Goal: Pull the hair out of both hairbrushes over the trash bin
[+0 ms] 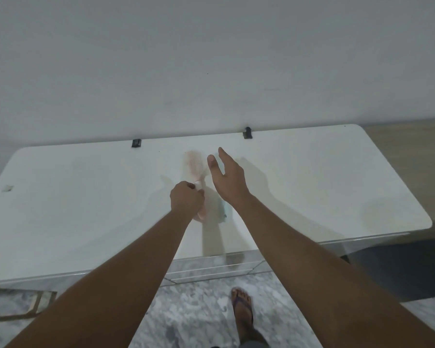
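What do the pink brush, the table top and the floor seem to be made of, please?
Pink brush: probably plastic, going by its pale even colour and moulded shape, though it is blurred. Table top: smooth white, faintly glossy, perhaps laminate or plastic; it carries soft shadows. Floor: mottled grey, polished marble or stone-look tile.

We see a dim, greyish, soft picture. Both hands cast faint double shadows across the white table (pixel 86 209). The pink brush (pixel 195 163) is blurred and washed out. Table edges bow from the wide lens.
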The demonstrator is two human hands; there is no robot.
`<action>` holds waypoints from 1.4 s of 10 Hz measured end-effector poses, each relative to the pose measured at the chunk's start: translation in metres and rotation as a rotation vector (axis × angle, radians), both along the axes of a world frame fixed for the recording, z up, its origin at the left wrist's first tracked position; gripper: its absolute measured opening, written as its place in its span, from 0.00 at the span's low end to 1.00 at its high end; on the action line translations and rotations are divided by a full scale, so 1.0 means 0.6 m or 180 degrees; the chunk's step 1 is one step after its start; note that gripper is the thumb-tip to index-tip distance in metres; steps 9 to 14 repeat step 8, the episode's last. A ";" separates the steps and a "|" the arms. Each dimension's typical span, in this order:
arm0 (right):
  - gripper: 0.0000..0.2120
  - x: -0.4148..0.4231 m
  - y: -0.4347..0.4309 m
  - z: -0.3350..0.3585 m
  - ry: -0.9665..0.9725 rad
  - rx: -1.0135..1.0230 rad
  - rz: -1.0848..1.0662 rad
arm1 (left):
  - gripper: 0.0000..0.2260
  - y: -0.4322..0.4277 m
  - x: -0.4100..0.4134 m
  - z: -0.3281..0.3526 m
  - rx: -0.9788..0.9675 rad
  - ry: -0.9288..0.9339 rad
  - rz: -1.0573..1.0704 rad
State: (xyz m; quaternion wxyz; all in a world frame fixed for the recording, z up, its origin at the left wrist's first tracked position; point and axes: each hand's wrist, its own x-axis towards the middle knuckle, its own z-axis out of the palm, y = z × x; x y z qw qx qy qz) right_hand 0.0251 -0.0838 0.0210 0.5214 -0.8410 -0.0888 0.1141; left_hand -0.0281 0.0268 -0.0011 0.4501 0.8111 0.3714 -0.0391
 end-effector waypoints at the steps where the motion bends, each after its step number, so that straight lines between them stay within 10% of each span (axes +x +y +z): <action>1: 0.32 0.003 -0.004 -0.003 -0.0016 -0.0033 -0.0010 | 0.11 0.000 0.003 -0.005 0.0064 0.0004 -0.0003; 14: 0.27 -0.010 -0.032 0.065 -0.0173 0.1024 -0.0234 | 0.15 0.006 -0.097 -0.006 -0.0186 -0.0591 0.0322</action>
